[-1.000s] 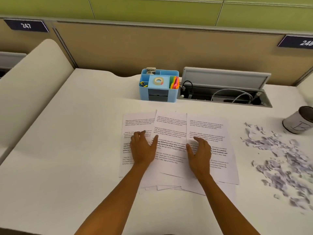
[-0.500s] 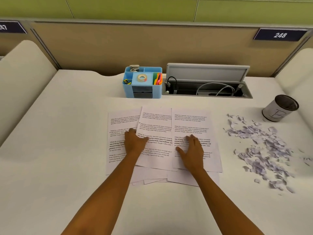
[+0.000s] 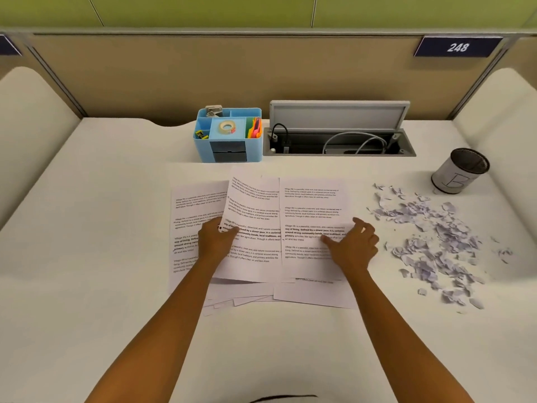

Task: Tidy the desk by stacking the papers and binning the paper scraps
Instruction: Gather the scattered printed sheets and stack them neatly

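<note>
White printed papers (image 3: 255, 225) are found unstacked, fanned in overlapping sheets at the table (image 3: 87, 257) centre. The middle sheet's left edge is pinched by the left hand (image 3: 216, 238), fingers curled; the right sheet is pressed by the right hand (image 3: 353, 245), fingers loosely spread. Paper scraps (image 3: 430, 237) remain scattered to the right, none binned; the bin (image 3: 460, 174) is noted beyond. Little is judged complete.

bare desk (image 3: 87, 228) left of papers (image 3: 311, 205), scraps (image 3: 430, 242) and bin (image 3: 460, 175) crowding right, organiser (image 3: 228, 135) behind
</note>
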{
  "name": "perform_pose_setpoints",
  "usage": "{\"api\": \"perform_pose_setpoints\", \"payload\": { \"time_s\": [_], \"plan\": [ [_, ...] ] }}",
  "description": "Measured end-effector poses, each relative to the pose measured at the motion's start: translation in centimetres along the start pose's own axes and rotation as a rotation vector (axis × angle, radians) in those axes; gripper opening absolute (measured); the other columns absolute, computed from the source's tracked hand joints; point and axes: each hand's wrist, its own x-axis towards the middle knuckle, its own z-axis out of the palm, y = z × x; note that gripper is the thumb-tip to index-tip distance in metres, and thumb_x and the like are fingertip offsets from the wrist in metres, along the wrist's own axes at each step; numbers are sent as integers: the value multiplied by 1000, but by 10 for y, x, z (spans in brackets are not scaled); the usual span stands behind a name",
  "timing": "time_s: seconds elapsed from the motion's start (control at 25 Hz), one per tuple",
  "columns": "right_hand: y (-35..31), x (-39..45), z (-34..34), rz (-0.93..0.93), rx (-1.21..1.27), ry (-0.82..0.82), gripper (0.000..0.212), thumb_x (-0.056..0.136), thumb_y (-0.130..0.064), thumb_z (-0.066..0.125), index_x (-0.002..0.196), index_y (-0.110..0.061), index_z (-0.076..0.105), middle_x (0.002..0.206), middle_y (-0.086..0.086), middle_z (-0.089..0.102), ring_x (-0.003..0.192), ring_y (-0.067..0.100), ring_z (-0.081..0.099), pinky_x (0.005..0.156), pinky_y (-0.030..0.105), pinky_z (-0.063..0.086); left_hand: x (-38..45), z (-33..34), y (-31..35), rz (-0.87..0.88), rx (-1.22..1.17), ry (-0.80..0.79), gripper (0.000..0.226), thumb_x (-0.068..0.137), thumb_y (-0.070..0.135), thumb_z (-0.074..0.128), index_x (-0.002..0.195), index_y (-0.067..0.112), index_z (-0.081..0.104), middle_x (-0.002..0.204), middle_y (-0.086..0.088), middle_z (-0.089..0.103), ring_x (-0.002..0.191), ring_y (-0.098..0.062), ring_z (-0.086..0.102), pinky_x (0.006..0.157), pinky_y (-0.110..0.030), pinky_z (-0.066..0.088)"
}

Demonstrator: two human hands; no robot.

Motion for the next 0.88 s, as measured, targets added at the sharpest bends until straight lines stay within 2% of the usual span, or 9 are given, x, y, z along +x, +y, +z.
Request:
{"api": "perform_pose_setpoints", "payload": {
  "time_s": [0.08, 0.16, 0.28, 0.36, 0.48, 0.6, 0.68, 0.8, 0.88],
  "plan": [
    [5, 4, -6, 77, -9, -44, 96, 69, -48, 83, 142, -12, 32, 143, 16, 38, 133, 36, 36, 107, 50, 31, -7, 1, -4, 2, -47, -5, 31, 88, 18, 74, 118, 12, 70, 111, -4, 73, 92, -16, 69, 65, -17, 51],
    [7, 6, -10, 86, -1, -67, 94, 69, -45, 84, 141, -12, 33, 140, 17, 42, 131, 37, 40, 107, 51, 31, -13, 1, -7, -14, -84, -11, 29, 88, 19, 73, 116, 13, 70, 108, -2, 74, 86, -11, 68, 62, -15, 48],
    [10, 8, -12, 24, 40, -22, 81, 74, -32, 83, 138, -10, 39, 135, 16, 49, 127, 37, 46, 105, 51, 37, -19, 0, -9, -29, -128, -20, 28, 89, 19, 73, 117, 14, 70, 107, 1, 73, 85, -7, 66, 67, -17, 50],
    [11, 6, -11, -50, 172, -9, 61, 83, -20, 75, 135, -8, 45, 131, 17, 54, 119, 37, 54, 100, 49, 46, -21, 0, -10, -34, -165, -37, 28, 89, 19, 73, 116, 16, 70, 106, 3, 74, 87, -7, 67, 68, -19, 52],
    [6, -2, -10, -131, 333, -43, 37, 95, -16, 60, 130, -10, 51, 124, 14, 63, 108, 35, 63, 90, 43, 52, -23, 1, -12, -62, -186, -64, 26, 90, 20, 72, 116, 17, 69, 108, 0, 74, 94, -15, 70, 78, -31, 58],
    [-8, -16, -3, -205, 375, -127, 35, 96, -19, 59, 129, -11, 52, 123, 12, 65, 106, 32, 65, 88, 38, 52, -23, 5, -13, -98, -221, -91, 28, 93, 23, 68, 121, 18, 66, 114, -1, 72, 99, -20, 69, 90, -42, 57],
    [-16, -27, 6, -237, 393, -197, 37, 94, -21, 62, 129, -13, 52, 122, 9, 65, 102, 26, 65, 85, 33, 53, -23, 6, -14, -118, -251, -107, 30, 95, 30, 65, 123, 21, 64, 115, 1, 72, 99, -20, 70, 90, -44, 57],
    [-28, -46, 22, -288, 403, -313, 41, 92, -21, 65, 130, -17, 52, 120, 5, 66, 94, 14, 62, 78, 24, 51, -21, 3, -15, -148, -351, -160, 31, 93, 32, 68, 122, 24, 64, 111, 3, 73, 95, -16, 71, 80, -36, 59],
    [-35, -55, 30, -320, 416, -368, 43, 91, -21, 66, 131, -18, 51, 120, 2, 66, 94, 12, 60, 79, 23, 50, -19, 1, -17, -135, -373, -190, 30, 88, 24, 74, 118, 24, 66, 111, 3, 73, 96, -14, 71, 77, -31, 58]
  ]
}}
